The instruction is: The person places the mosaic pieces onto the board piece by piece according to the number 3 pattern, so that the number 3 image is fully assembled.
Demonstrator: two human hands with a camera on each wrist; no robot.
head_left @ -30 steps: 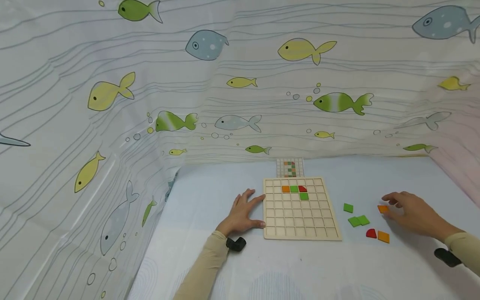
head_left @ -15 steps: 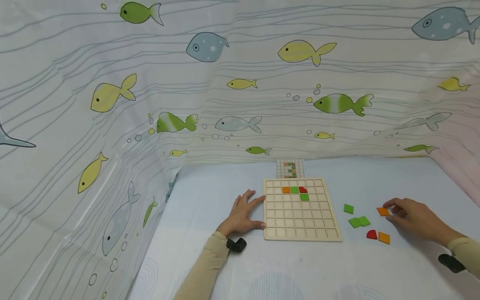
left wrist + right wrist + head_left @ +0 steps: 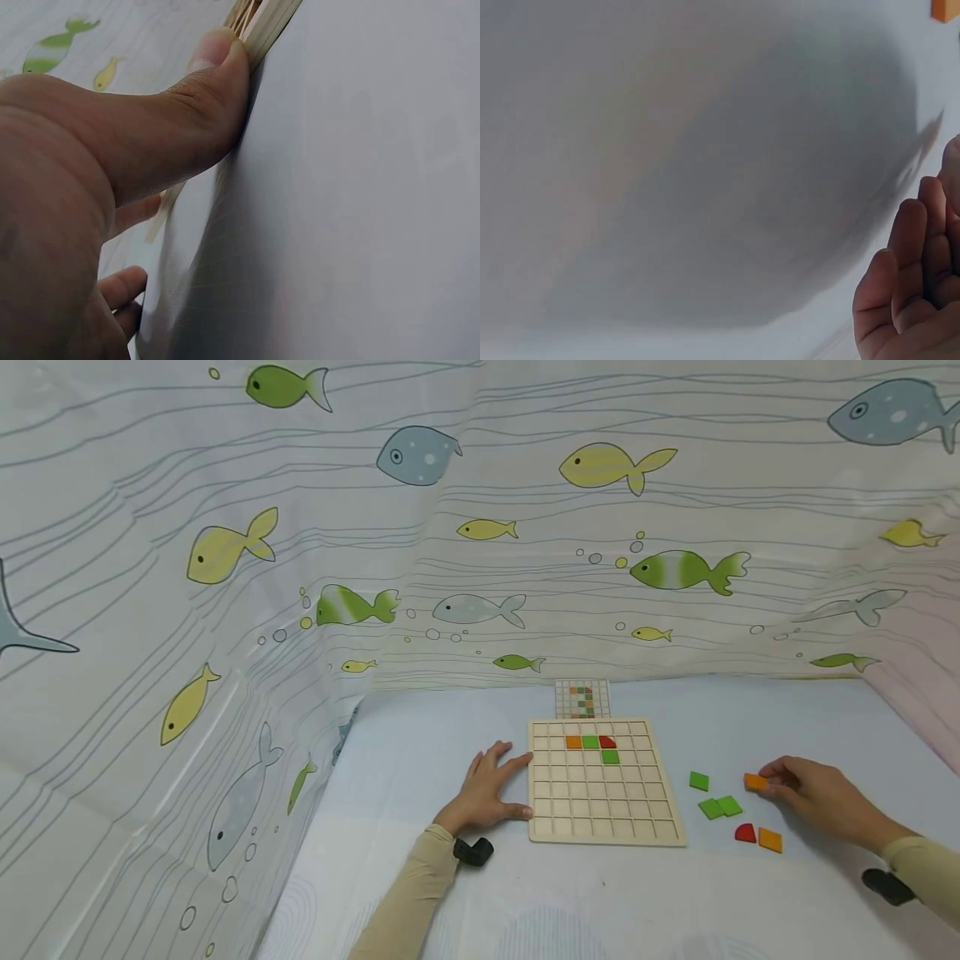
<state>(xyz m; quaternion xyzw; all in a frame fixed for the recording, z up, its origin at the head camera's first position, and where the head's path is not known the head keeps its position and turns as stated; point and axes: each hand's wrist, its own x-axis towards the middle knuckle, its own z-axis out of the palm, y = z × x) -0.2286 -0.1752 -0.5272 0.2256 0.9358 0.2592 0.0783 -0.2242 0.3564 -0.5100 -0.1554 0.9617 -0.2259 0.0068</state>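
Between thumb and fingertips my right hand pinches an orange square tile, right of the board. In the right wrist view the curled fingers show at the lower right, and the pinched tile is out of sight. My left hand has its fingers spread, with thumb and index finger against the left edge of the wooden grid board. The left wrist view shows the thumb at the board's edge. Near the board's top lie an orange tile, two green tiles and a red rounded tile.
A small pattern card stands behind the board. Between board and right hand lie a single green tile, two overlapping green tiles, a red rounded tile and another orange tile. A fish-print sheet hangs behind the table.
My right fingers have closed on the orange tile and moved it slightly left. The left hand keeps its place at the board; the view shifts slightly.
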